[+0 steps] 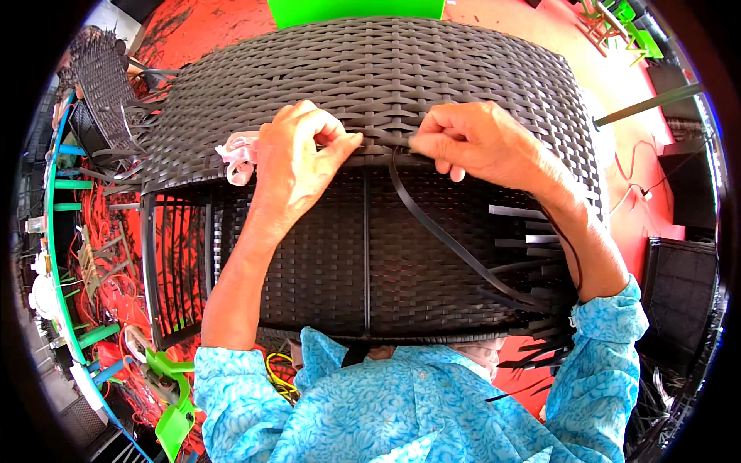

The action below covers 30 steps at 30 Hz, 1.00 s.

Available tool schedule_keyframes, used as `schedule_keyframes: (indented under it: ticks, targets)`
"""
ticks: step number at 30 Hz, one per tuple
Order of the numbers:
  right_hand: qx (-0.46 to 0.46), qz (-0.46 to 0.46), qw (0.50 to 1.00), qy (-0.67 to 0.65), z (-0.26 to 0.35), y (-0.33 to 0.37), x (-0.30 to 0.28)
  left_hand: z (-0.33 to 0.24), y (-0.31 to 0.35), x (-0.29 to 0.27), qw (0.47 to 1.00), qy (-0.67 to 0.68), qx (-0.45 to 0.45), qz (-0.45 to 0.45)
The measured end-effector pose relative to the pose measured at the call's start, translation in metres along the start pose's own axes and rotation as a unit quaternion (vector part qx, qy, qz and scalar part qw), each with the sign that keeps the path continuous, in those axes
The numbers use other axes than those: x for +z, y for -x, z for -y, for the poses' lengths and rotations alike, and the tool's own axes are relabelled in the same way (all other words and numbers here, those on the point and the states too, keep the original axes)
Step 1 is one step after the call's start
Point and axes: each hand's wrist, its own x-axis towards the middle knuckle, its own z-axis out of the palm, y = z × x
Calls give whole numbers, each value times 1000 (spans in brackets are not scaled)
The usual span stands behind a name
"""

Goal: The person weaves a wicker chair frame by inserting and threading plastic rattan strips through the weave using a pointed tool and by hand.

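A dark woven wicker furniture piece (370, 73) fills the middle, its near edge crossing under both hands. My left hand (301, 158) is closed in a pinch at that edge, thumb and forefinger together; what lies between them is too small to make out. A crumpled pale pink cloth or ribbon (241, 157) shows at its outer side. My right hand (478, 147) is closed at the same edge, its fingertips on the upper end of a long flat black weaving strip (451, 243). The strip curves down and right across the opening below.
Loose strip ends (536, 239) jut out at the opening's right side. A thin upright bar (367, 255) divides the woven inner panel. A bright green object (355, 11) stands beyond the far edge. Left lie a slatted frame (176, 266), another woven piece (104, 85) and scattered strips on red floor.
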Motion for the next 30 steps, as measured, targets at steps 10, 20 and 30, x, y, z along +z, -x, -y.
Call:
schedule_keyframes:
  ticks: [10, 20, 30]
  targets:
    - [-281, -198, 921, 184, 2, -23, -10, 15, 19, -87, 976, 197, -76, -51]
    - [-197, 95, 975, -41, 21, -53, 18, 5, -6, -76, 944, 328, 18, 32]
    - [-261, 49, 923, -277, -30, -44, 13, 34, 0, -57, 980, -66, 143, 125]
